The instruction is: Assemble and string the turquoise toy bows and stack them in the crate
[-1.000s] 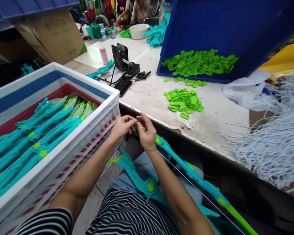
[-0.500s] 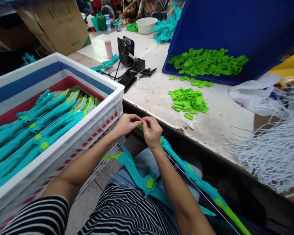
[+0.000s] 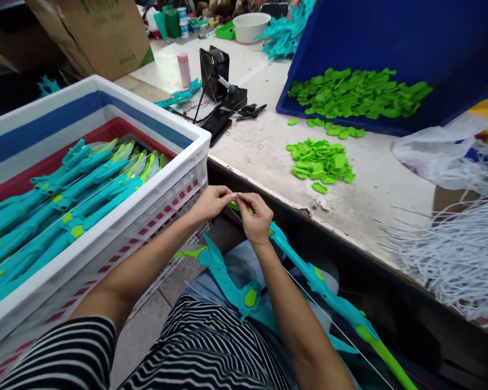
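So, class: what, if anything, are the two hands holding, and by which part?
The left hand and right hand meet in a pinch, perhaps on the end of the white string, but their grip hides it, so neither thing nor part can be told for certain.

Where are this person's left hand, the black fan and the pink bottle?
Left hand (image 3: 212, 203), head view: around its middle.
Black fan (image 3: 214, 75), head view: its housing.
Pink bottle (image 3: 184, 71), head view: its side.

passage is blocked leftward by the white crate and beside the right grip by the teal bow. between crate and green pile, a bare stretch of desk is left, backed by a fan.
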A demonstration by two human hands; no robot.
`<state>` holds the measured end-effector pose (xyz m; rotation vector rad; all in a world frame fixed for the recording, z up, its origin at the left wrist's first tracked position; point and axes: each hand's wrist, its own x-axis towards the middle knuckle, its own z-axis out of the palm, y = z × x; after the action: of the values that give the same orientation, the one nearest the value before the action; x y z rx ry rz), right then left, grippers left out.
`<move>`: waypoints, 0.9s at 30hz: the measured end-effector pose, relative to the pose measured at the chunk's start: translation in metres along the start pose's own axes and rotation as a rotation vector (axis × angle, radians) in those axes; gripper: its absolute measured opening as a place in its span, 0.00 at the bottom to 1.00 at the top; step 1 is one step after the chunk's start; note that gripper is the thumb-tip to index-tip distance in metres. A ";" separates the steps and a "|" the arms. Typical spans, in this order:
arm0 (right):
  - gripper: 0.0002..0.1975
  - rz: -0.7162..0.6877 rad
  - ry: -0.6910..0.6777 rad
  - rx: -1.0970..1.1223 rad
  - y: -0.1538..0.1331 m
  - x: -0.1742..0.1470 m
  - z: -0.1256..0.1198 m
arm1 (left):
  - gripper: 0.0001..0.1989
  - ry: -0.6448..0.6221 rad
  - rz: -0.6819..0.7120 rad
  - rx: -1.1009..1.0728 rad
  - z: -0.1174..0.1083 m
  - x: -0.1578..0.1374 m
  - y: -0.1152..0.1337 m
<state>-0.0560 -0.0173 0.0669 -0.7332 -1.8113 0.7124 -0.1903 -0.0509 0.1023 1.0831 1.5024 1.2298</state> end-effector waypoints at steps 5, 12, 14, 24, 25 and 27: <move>0.06 0.000 -0.040 -0.033 0.001 0.000 -0.002 | 0.04 -0.128 -0.026 -0.023 -0.008 -0.002 0.005; 0.06 0.008 -0.121 -0.040 0.001 0.001 -0.006 | 0.05 -0.016 -0.015 0.153 -0.004 -0.005 0.008; 0.06 0.010 -0.128 -0.025 0.000 0.002 -0.007 | 0.05 -0.008 -0.005 0.176 -0.002 -0.006 0.010; 0.08 0.138 -0.222 0.140 0.013 0.006 -0.004 | 0.05 0.039 -0.001 0.233 -0.007 -0.010 0.010; 0.09 0.104 -0.211 0.071 0.010 0.008 -0.003 | 0.05 0.038 -0.008 0.254 -0.008 -0.013 0.013; 0.09 0.023 -0.202 -0.156 -0.007 0.008 -0.006 | 0.03 0.039 -0.042 0.353 0.000 -0.018 0.020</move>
<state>-0.0534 -0.0149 0.0783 -0.8089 -2.0634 0.6852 -0.1843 -0.0656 0.1237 1.2526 1.8080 0.9828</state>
